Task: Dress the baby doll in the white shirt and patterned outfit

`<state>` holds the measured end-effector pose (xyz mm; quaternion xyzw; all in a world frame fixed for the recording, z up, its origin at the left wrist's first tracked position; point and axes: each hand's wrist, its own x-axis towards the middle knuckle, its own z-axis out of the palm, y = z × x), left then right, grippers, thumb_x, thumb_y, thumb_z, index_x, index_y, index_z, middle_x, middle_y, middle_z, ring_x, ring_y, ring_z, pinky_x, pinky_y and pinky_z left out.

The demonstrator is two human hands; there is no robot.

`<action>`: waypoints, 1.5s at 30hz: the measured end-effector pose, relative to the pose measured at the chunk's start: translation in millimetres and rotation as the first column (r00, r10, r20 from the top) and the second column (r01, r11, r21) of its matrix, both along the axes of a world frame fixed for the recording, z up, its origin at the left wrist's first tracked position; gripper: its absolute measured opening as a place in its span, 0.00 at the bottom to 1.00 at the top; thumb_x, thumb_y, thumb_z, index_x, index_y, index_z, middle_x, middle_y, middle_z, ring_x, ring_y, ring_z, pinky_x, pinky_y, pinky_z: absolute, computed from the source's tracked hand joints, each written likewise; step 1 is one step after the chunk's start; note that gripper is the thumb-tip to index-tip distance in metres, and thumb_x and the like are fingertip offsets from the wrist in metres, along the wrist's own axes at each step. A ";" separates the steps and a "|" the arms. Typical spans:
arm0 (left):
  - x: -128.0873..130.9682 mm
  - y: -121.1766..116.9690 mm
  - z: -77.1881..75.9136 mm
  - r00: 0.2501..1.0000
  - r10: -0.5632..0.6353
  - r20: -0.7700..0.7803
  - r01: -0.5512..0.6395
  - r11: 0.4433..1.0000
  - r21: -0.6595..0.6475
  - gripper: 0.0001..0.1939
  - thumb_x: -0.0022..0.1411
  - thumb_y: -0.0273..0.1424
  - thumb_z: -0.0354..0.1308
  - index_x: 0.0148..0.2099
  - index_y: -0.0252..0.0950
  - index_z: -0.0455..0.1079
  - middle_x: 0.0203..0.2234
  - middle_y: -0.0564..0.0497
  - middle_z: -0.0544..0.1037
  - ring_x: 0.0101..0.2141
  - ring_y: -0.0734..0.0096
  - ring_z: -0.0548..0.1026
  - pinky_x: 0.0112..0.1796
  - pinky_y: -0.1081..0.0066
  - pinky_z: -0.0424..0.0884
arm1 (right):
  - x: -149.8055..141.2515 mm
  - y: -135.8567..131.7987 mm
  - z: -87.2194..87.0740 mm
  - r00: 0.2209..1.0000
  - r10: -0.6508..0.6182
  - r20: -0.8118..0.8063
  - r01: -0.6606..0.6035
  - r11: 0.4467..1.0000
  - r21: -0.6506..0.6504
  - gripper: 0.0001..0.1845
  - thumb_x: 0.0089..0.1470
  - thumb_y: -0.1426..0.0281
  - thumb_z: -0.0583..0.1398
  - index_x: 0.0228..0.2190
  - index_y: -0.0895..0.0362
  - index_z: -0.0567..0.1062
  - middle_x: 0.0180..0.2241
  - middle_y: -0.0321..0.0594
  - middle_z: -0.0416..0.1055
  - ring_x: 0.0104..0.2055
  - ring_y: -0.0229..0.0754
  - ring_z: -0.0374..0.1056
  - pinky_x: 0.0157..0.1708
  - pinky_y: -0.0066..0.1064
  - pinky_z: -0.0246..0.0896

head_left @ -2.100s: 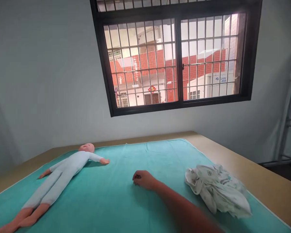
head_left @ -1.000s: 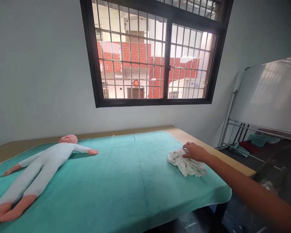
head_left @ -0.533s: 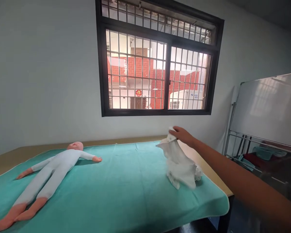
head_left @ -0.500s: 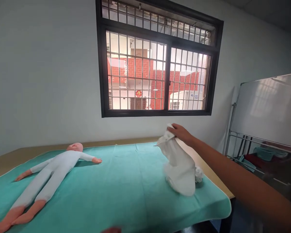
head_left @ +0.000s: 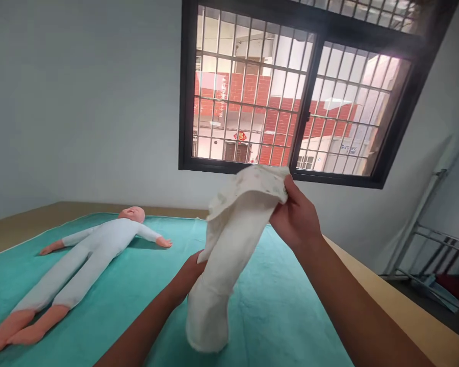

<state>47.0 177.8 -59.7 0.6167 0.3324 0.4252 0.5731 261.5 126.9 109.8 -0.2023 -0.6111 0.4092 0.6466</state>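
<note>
A white baby garment (head_left: 235, 239) with a small print near its upper edge hangs in the air in front of me, one tube-like part drooping low. My right hand (head_left: 298, 216) grips its upper right corner, thumb and fingers closed on the fabric. Lower down, my left hand (head_left: 189, 272) is closed on its left side, fingers partly hidden behind the cloth. To the left, a baby doll (head_left: 103, 237) in a white bodysuit lies on its back, arms spread, apart from both hands.
A turquoise cloth (head_left: 283, 306) covers much of the wooden table (head_left: 367, 278). Behind the table is a wall with a barred window (head_left: 248, 102). At the right stands a metal-framed rack (head_left: 424, 234) with some fabrics on it.
My right hand has brought the garment from the table's right side toward the middle and closer. My left hand has come up from the bottom edge and taken hold of it. The view has shifted.
</note>
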 end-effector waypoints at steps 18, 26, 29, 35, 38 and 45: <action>-41.0 44.4 -63.5 0.952 -0.084 0.293 0.163 0.952 -0.258 0.15 0.55 0.36 0.65 0.42 0.34 0.70 0.33 0.48 0.75 0.33 0.66 0.73 0.33 0.72 0.68 | 132.1 99.7 -281.5 0.373 -0.611 0.699 0.802 0.591 0.089 0.22 0.49 0.71 0.50 0.47 0.52 0.66 0.47 0.45 0.68 0.52 0.55 0.63 0.51 0.51 0.58; -19.5 18.7 -61.3 0.879 -0.466 0.100 0.475 0.843 -0.253 0.10 0.45 0.25 0.68 0.34 0.35 0.76 0.41 0.50 0.74 0.37 0.66 0.71 0.38 0.71 0.68 | 82.7 84.5 -272.5 0.574 -0.397 0.716 0.408 0.897 0.170 0.35 0.56 0.68 0.57 0.63 0.48 0.51 0.64 0.42 0.53 0.65 0.51 0.52 0.59 0.51 0.56; -7.2 7.1 -52.8 0.822 -0.558 -0.113 0.534 0.825 -0.187 0.09 0.45 0.25 0.68 0.33 0.38 0.78 0.38 0.54 0.75 0.36 0.69 0.70 0.38 0.72 0.67 | 59.0 69.0 -255.9 0.432 -0.419 0.798 0.224 0.908 0.355 0.43 0.54 0.78 0.55 0.65 0.49 0.44 0.67 0.41 0.45 0.69 0.49 0.41 0.64 0.52 0.46; 1.8 -8.3 -39.2 0.766 -0.569 -0.299 0.600 0.800 0.016 0.05 0.51 0.29 0.66 0.34 0.38 0.77 0.37 0.52 0.75 0.37 0.68 0.73 0.39 0.72 0.69 | 35.7 47.2 -224.9 0.175 -0.514 0.840 -0.041 0.848 0.528 0.41 0.50 0.88 0.48 0.61 0.46 0.58 0.53 0.35 0.70 0.61 0.44 0.55 0.65 0.53 0.39; -2.2 -5.8 -45.6 0.878 -0.215 -0.427 0.374 0.865 0.334 0.05 0.57 0.26 0.58 0.34 0.38 0.74 0.34 0.52 0.73 0.33 0.72 0.72 0.35 0.73 0.68 | 41.7 48.3 -219.5 0.136 -0.592 0.794 0.020 0.803 0.595 0.25 0.54 0.83 0.53 0.49 0.50 0.72 0.36 0.37 0.75 0.46 0.44 0.65 0.61 0.51 0.49; -23.3 -0.3 -46.8 0.563 0.825 0.045 -0.497 0.295 0.816 0.11 0.57 0.26 0.52 0.43 0.37 0.69 0.37 0.48 0.68 0.34 0.69 0.69 0.27 0.75 0.64 | 57.1 34.5 -196.4 0.387 -0.713 0.585 0.285 0.695 0.660 0.07 0.50 0.79 0.58 0.26 0.54 0.68 0.33 0.39 0.72 0.42 0.45 0.66 0.47 0.45 0.62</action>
